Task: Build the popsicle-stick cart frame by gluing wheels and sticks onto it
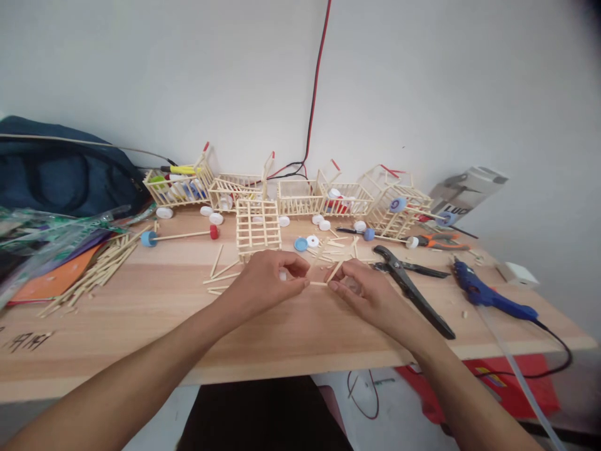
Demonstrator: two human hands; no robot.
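Thin wooden sticks (319,284), seemingly joined at the corners into a small frame, are held between my two hands just above the table. My left hand (270,279) pinches the left end between thumb and fingers. At the other end, my right hand (369,289) grips the slanting stick where it meets the crosspiece. Behind my left hand a lattice basket of sticks (258,228) stands on the table. Loose sticks (225,266) lie left of it. A blue bottle cap (301,244) and a white cap (312,241) are just beyond the hands.
Several stick-built carts (300,197) line the wall. Black cutters (417,294), orange-handled pliers (444,241) and a blue glue gun (493,297) with a cord lie right. A stick pile (103,269), plastic packets (56,238) and a dark blue bag (70,166) are left.
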